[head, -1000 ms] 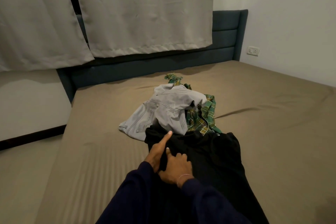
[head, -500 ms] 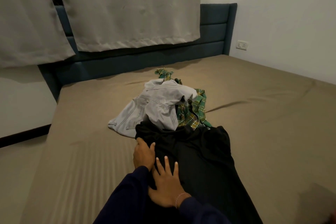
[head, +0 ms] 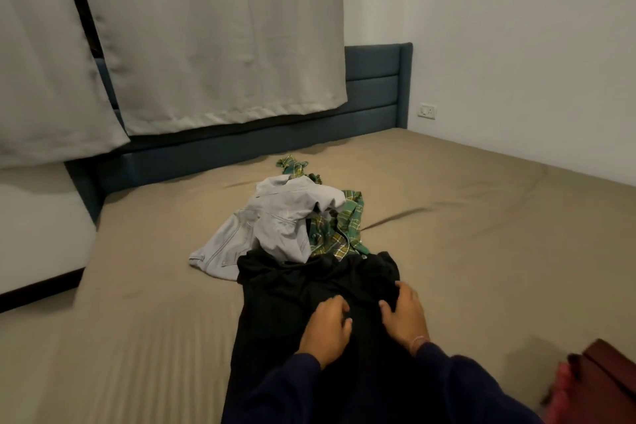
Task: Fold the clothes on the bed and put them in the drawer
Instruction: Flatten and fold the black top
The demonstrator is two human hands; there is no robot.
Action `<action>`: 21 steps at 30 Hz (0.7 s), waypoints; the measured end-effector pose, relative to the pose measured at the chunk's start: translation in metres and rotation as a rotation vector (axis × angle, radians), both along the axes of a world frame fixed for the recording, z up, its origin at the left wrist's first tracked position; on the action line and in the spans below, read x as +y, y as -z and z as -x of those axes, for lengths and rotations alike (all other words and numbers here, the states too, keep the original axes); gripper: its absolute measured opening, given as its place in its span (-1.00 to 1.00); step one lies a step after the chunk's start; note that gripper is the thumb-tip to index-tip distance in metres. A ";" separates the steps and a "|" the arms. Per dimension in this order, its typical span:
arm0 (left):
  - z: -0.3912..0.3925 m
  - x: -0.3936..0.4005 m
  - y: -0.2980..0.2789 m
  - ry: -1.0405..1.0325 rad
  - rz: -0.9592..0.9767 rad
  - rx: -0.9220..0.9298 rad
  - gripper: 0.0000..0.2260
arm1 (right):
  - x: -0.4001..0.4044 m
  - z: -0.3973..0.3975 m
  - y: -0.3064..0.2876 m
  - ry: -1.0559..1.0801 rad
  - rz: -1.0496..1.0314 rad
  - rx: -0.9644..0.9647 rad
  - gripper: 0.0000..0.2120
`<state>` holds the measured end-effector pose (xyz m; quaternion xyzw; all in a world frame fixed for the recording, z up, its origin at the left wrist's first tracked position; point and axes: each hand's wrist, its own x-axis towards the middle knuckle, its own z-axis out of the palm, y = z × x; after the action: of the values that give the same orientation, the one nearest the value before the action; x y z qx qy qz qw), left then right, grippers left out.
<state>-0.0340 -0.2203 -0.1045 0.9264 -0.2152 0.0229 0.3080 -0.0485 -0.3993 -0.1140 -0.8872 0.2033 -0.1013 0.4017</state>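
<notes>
While three garments lie on the tan-sheeted bed (head: 481, 251), both hands press the long black garment (head: 292, 286), fingers loosely spread: left hand (head: 325, 329), right hand (head: 406, 317).

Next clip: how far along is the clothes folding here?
Nothing looks folded yet. In hand: the left hand and right hand rest on the long black garment laid out on the tan bed. Left: the crumpled light grey jeans and green plaid shirt. No drawer in view.
</notes>
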 end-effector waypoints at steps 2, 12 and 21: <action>-0.001 -0.018 0.004 0.053 -0.063 -0.017 -0.78 | -0.024 -0.021 -0.009 0.072 -0.130 0.046 -0.34; -0.083 -0.047 0.045 0.027 -0.095 0.088 -0.58 | -0.070 -0.096 -0.016 -0.025 -0.636 0.098 -0.78; -0.077 -0.064 0.047 -0.069 -0.457 0.006 -0.15 | -0.156 -0.044 0.000 0.481 -0.008 -0.043 -0.65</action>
<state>0.0428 -0.2839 -0.1518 0.9790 -0.1822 -0.0187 0.0899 -0.0040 -0.5552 -0.1137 -0.8093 0.4004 -0.2121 0.3738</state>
